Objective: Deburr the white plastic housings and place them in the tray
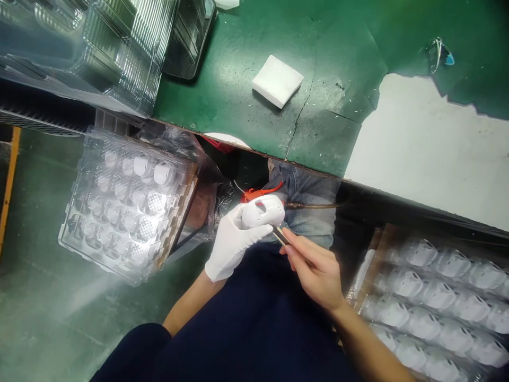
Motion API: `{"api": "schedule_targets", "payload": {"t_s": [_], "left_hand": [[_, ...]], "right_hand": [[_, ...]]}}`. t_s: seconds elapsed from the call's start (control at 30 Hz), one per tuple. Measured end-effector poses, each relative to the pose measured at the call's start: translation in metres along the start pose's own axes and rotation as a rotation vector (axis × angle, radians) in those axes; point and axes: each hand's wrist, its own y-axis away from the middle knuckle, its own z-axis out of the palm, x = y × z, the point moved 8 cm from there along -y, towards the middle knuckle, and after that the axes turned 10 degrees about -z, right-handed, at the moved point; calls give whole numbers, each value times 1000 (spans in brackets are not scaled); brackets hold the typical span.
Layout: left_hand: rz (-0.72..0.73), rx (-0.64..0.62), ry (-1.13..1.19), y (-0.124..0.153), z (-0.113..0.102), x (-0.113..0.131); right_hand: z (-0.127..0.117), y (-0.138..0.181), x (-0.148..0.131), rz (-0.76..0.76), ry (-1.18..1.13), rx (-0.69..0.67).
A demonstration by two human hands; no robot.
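My left hand (pixel 231 242), in a white glove, is closed around a white rounded plastic shell (pixel 271 208) with an oval opening and small holes. Bare, my right hand (pixel 316 265) pinches a slim flat tool (pixel 280 237), dark with a pale edge; its exact kind is not clear. The tool's tip meets the lower edge of the shell, close to the gloved thumb. Just behind the shell, an orange air blow gun (pixel 254 194) with a hose (pixel 318 206) lies across my lap.
Ahead is a green worktop (pixel 338 32) bearing a white foam block (pixel 277 80) and a white sheet (pixel 433 138). Stacked clear trays (pixel 115 48) stand at the upper left. A clear tray with white parts (pixel 127 207) is on the left, another tray of shells (pixel 437 302) on the right.
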Motion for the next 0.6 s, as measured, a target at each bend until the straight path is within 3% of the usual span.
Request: {"api": "schedule_targets", "payload": {"t_s": [0.6], "left_hand": [[65, 143, -123, 12, 1, 13]], "right_hand": [[6, -1, -10, -61, -14, -12]]}}
